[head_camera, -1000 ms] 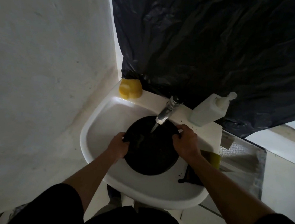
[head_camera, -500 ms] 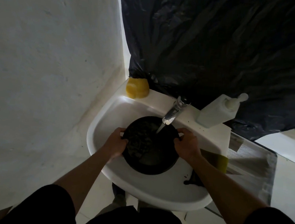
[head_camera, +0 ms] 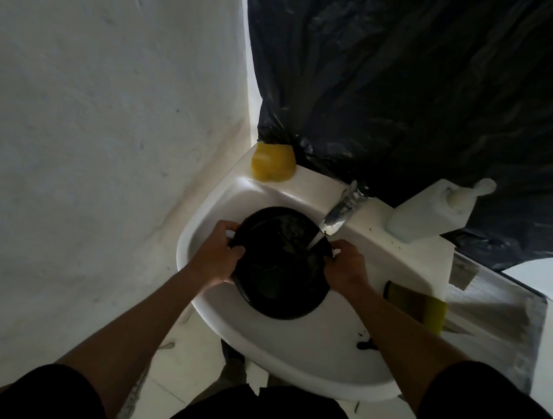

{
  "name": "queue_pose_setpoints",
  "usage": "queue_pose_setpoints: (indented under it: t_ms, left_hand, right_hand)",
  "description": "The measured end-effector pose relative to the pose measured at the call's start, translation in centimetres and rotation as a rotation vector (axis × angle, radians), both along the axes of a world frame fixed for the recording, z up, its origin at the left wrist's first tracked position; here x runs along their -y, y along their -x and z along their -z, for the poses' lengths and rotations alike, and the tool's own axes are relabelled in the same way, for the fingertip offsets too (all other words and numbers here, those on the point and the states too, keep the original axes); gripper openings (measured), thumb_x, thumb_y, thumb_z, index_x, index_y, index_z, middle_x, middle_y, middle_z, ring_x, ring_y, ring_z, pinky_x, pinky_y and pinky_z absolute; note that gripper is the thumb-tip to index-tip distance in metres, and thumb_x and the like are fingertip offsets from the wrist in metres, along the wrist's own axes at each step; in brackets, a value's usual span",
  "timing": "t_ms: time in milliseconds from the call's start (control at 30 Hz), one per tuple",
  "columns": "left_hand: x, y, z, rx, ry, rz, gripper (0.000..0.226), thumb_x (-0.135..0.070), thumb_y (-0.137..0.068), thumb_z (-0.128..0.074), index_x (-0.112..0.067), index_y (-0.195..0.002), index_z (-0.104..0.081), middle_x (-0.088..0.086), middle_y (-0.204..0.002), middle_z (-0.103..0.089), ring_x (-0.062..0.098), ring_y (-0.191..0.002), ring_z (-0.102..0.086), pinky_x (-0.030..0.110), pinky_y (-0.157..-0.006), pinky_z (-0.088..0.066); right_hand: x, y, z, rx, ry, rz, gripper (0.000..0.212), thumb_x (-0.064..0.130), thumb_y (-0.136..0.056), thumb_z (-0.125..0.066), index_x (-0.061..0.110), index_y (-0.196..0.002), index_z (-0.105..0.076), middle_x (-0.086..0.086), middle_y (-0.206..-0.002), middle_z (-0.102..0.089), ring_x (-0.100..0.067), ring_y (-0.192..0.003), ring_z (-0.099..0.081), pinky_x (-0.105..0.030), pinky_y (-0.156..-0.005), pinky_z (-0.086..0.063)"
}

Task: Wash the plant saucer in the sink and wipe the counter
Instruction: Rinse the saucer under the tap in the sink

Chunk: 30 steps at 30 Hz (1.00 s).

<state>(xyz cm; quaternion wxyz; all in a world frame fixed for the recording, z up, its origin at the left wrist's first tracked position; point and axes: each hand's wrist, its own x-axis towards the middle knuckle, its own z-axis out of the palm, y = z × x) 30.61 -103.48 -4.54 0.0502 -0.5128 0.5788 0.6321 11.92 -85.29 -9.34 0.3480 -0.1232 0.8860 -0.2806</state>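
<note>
Gripping the black plant saucer [head_camera: 277, 278] on both sides: left hand [head_camera: 220, 254] is curled round the left rim, fingers over the edge, thumb on the inner face. Right hand [head_camera: 347, 269] is clamped on the right rim the same way, fingers hooked over the edge by the tap. Neither hand holds anything else.

Saucer sits inside the white sink [head_camera: 285, 358], over the basin, open face up toward the camera. Can't tell if its underside touches the basin. Chrome tap [head_camera: 340, 209] is running; thin water stream [head_camera: 316, 239] lands on the saucer's inner face, far-right part. Greyish muddy residue shows on the inside near where the water hits; rest of the saucer is too dark to read.

Around it:
- yellow sponge [head_camera: 273, 162] on the sink's back-left corner, up against the black plastic sheet [head_camera: 420, 88] hanging behind
- white pump bottle [head_camera: 433, 210] on the back-right ledge, right of the tap
- yellow-green scrub sponge [head_camera: 425, 309] on the right ledge, just beyond the right forearm
- dark smear [head_camera: 366, 344] on the sink's front-right rim, plus a few dark specks on the ledge near the tap
- grey mesh cloth [head_camera: 496, 320] right of the sink
- white wall [head_camera: 89, 119] to the left
</note>
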Motion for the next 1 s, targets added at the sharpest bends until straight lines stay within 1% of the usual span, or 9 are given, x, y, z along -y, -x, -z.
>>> queue_pose_setpoints:
  t_ms: [67,200,367,500,600,667,800,900,1000]
  left_hand:
    - [-0.1,0.1,-0.7,-0.011,0.020,0.015,0.034,-0.005,-0.103,-0.053,-0.030,-0.126,-0.047,0.010,-0.134,-0.054,0.040,-0.114,-0.061,0.060,-0.065,-0.063]
    - [-0.7,-0.1,-1.8,-0.030,0.036,0.052,0.038,-0.005,-0.104,-0.053,-0.031,-0.129,-0.042,0.004,-0.132,-0.053,0.036,-0.115,-0.058,0.062,-0.063,-0.062]
    - [-1.3,-0.5,-3.1,-0.069,0.083,0.095,0.042,-0.007,-0.103,-0.055,-0.034,-0.131,-0.039,0.000,-0.132,-0.051,0.024,-0.102,-0.061,0.056,-0.058,-0.063]
    - [-1.8,-0.9,-4.3,-0.107,0.117,0.129,0.045,-0.008,-0.102,-0.057,-0.034,-0.134,-0.038,0.000,-0.135,-0.049,0.030,-0.111,-0.063,0.056,-0.058,-0.063]
    - [-2.2,-1.1,-4.9,-0.120,0.172,0.143,0.050,-0.011,-0.100,-0.062,-0.033,-0.138,-0.038,-0.001,-0.135,-0.050,0.028,-0.112,-0.064,0.056,-0.060,-0.064]
    - [-2.4,-1.1,-5.1,-0.129,0.217,0.154,0.052,-0.013,-0.099,-0.065,-0.033,-0.139,-0.039,-0.002,-0.133,-0.051,0.028,-0.112,-0.064,0.056,-0.061,-0.064]
    - [-2.6,-1.1,-5.4,-0.145,0.245,0.145,0.052,-0.014,-0.098,-0.067,-0.033,-0.139,-0.041,-0.003,-0.130,-0.052,0.029,-0.112,-0.064,0.056,-0.061,-0.064]
    - [-2.4,-1.0,-5.2,-0.114,0.246,0.124,0.051,-0.012,-0.098,-0.065,-0.034,-0.137,-0.040,-0.001,-0.133,-0.053,0.032,-0.113,-0.065,0.057,-0.061,-0.064]
    - [-2.0,-1.0,-4.6,-0.074,0.212,0.101,0.048,-0.009,-0.100,-0.061,-0.035,-0.134,-0.039,0.000,-0.135,-0.053,0.034,-0.113,-0.064,0.058,-0.062,-0.064]
  right_hand:
    - [0.3,-0.2,0.5,0.004,-0.011,0.008,0.029,0.013,-0.097,-0.053,0.011,-0.125,-0.061,-0.009,-0.114,-0.065,-0.028,-0.106,-0.064,-0.022,-0.078,-0.045]
    - [0.8,-0.5,1.3,0.004,-0.022,0.023,0.032,0.011,-0.095,-0.054,0.009,-0.126,-0.063,-0.014,-0.123,-0.065,-0.032,-0.112,-0.063,-0.028,-0.084,-0.051]
    - [1.4,-0.8,1.9,0.047,-0.011,0.040,0.024,0.010,-0.095,-0.056,0.015,-0.118,-0.063,-0.014,-0.114,-0.068,-0.028,-0.100,-0.066,-0.029,-0.077,-0.054]
    - [2.0,-1.0,2.1,0.047,0.013,0.041,0.019,0.008,-0.091,-0.052,0.017,-0.103,-0.064,-0.010,-0.105,-0.070,-0.029,-0.097,-0.068,-0.033,-0.081,-0.056]
    - [2.6,-1.0,1.9,0.066,-0.001,0.005,0.035,0.007,-0.092,-0.052,0.013,-0.124,-0.063,-0.010,-0.115,-0.069,-0.028,-0.108,-0.066,-0.027,-0.087,-0.050]
    - [3.0,-1.0,1.9,0.055,-0.016,-0.024,0.039,0.008,-0.092,-0.051,0.011,-0.130,-0.058,-0.010,-0.120,-0.067,-0.029,-0.115,-0.063,-0.025,-0.087,-0.044]
    - [3.4,-1.1,1.8,0.091,0.001,-0.001,0.039,0.009,-0.092,-0.051,0.010,-0.130,-0.056,-0.003,-0.117,-0.064,-0.024,-0.113,-0.062,-0.025,-0.087,-0.045]
    - [3.2,-0.9,2.0,0.103,-0.015,-0.030,0.039,0.006,-0.093,-0.051,0.007,-0.132,-0.056,-0.009,-0.122,-0.064,-0.029,-0.114,-0.063,-0.026,-0.084,-0.046]
    - [2.7,-0.7,1.6,0.100,0.060,0.077,0.035,0.009,-0.093,-0.049,0.015,-0.124,-0.064,-0.003,-0.116,-0.068,-0.026,-0.109,-0.066,-0.029,-0.088,-0.051]
